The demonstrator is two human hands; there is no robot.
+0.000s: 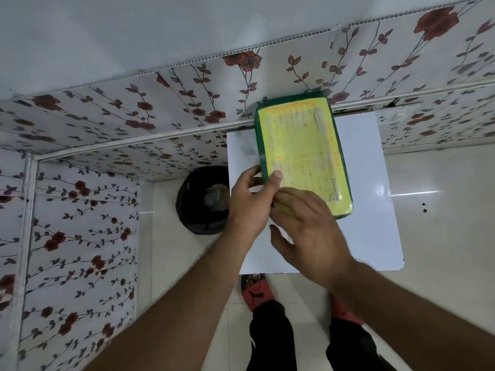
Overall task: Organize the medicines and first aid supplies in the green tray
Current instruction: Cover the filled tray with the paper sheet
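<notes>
The green tray (259, 145) stands on a small white table (369, 183), its far end against the flowered wall. A yellow printed sheet (300, 145) covers its whole top, so whatever lies inside is hidden. My left hand (249, 202) grips the tray's near left corner, thumb pressed on the yellow sheet and fingers on the green side. My right hand (308, 231) lies over the tray's near end, fingers spread; its fingertips seem to touch something yellowish there. No medicines or first aid supplies are visible.
A black bin (198, 202) lined with a bag stands on the floor left of the table. Flowered wall panels (134, 108) close the back and left. My feet in red slippers (257, 290) stand at the table's near edge. A wall socket (393, 117) sits behind the table.
</notes>
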